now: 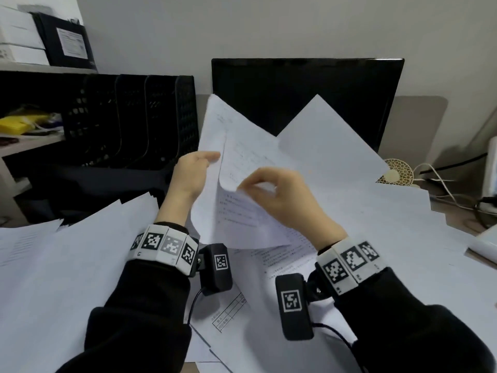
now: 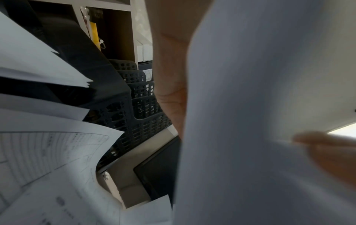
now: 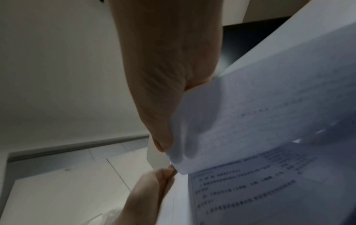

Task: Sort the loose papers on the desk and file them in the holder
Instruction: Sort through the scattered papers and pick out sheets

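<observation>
Here, in the head view, a sheaf of papers [image 1: 242, 168] is being held up above the table [image 1: 457, 211] by the left hand [image 1: 192, 176], thumb laid along its left edge, while one sheet's curled edge is being pinched by the right hand [image 1: 279, 197]. More loose papers [image 1: 67, 265] are being carried by the table all around, and the black mesh holder [image 1: 129, 122] is being kept well to the left, beside a dark monitor [image 1: 306, 95]. In the left wrist view, the sheaf [image 2: 260, 106] is being gripped along its edge by the left hand [image 2: 171, 91], with the holder [image 2: 138, 109] beyond. In the right wrist view, a printed sheet [image 3: 260, 114] is being pinched by the right hand [image 3: 165, 91], its fingers hidden behind the paper.
</observation>
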Tool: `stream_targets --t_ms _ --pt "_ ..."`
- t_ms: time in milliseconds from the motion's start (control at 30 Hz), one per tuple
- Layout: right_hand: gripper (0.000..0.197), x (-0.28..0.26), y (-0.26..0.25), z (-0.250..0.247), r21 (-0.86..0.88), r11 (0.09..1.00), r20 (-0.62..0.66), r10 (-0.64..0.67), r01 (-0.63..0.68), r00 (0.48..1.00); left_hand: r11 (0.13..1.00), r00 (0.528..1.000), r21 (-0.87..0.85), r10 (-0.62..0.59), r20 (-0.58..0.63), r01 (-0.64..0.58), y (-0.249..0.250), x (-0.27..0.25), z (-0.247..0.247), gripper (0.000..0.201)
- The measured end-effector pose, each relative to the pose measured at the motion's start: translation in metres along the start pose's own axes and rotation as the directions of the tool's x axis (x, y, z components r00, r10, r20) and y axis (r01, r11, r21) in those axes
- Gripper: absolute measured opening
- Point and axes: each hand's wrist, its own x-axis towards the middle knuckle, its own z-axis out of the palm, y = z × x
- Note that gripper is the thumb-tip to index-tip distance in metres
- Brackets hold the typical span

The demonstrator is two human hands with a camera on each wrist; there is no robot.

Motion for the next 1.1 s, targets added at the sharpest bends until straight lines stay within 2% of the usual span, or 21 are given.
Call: stream_targets --t_ms 33,100,167,267,333,400,467,567,667,733,800,900,967,1033,1100 --pt "0.009 -0.002 -0.001 0.007 0.020 1.000 0.064 0.011 -0.012 0.998 0.998 0.999 -0.053 -0.037 0.021 0.038 0.000 0.000 0.000 0.029" --pt "0.010 -0.007 -0.003 0.018 0.064 0.998 0.136 0.012 -0.021 0.991 0.995 0.996 -0.074 -0.064 0.062 0.069 -0.001 -0.002 0.000 0.034" --pt "0.012 -0.010 -0.005 0.022 0.111 0.992 0.163 0.033 -0.051 0.986 0.999 0.996 0.038 -0.031 0.083 0.028 -0.005 -0.004 0.000 0.041" --pt "0.012 -0.010 -0.006 0.021 0.135 0.987 0.216 0.056 -0.086 0.975 0.978 0.996 0.208 0.019 0.083 -0.036 -0.008 -0.007 -0.002 0.066" --pt "0.018 -0.008 -0.003 0.013 0.162 0.973 0.295 0.111 -0.164 0.949 0.979 0.996 0.192 0.051 0.073 -0.065 -0.007 -0.007 -0.004 0.067" --pt "0.034 -0.007 0.004 0.001 0.254 0.926 0.324 0.190 -0.279 0.927 0.989 0.996 0.124 0.079 0.045 -0.084 -0.003 -0.009 -0.006 0.066" --pt "0.041 -0.004 0.012 -0.013 0.323 0.871 0.224 0.310 -0.371 0.924 0.992 0.992 0.022 0.122 0.021 -0.122 0.001 -0.011 -0.008 0.063" --pt "0.045 -0.005 0.034 -0.031 0.259 0.842 0.012 0.487 -0.473 0.874 0.978 0.981 -0.084 0.192 0.000 -0.191 0.007 -0.013 -0.014 0.060" --pt "0.061 -0.008 0.054 -0.039 0.216 0.768 -0.034 0.624 -0.603 0.781 0.961 0.968 -0.117 0.251 -0.030 -0.252 0.011 -0.010 -0.018 0.061" --pt "0.064 -0.009 0.061 -0.041 0.292 0.697 -0.037 0.692 -0.655 0.721 0.953 0.961 -0.125 0.273 -0.053 -0.278 0.014 -0.009 -0.020 0.062" --pt "0.055 -0.009 0.064 -0.043 0.412 0.653 -0.059 0.715 -0.636 0.696 0.946 0.955 -0.134 0.288 -0.071 -0.295 0.017 -0.009 -0.021 0.062" --pt "0.021 -0.007 0.064 -0.047 0.483 0.687 -0.125 0.668 -0.544 0.733 0.941 0.950 -0.137 0.304 -0.072 -0.311 0.019 -0.009 -0.022 0.061" --pt "0.008 -0.007 0.065 -0.049 0.502 0.705 -0.154 0.643 -0.501 0.750 0.946 0.954 -0.119 0.295 -0.062 -0.300 0.017 -0.009 -0.021 0.062" --pt "0.010 -0.007 0.071 -0.051 0.477 0.736 -0.220 0.629 -0.480 0.745 0.953 0.955 -0.073 0.291 -0.059 -0.295 0.013 -0.007 -0.021 0.061" --pt "0.017 -0.008 0.076 -0.055 0.395 0.795 -0.349 0.594 -0.461 0.725 0.956 0.952 0.016 0.295 -0.081 -0.294 0.009 -0.006 -0.022 0.058"
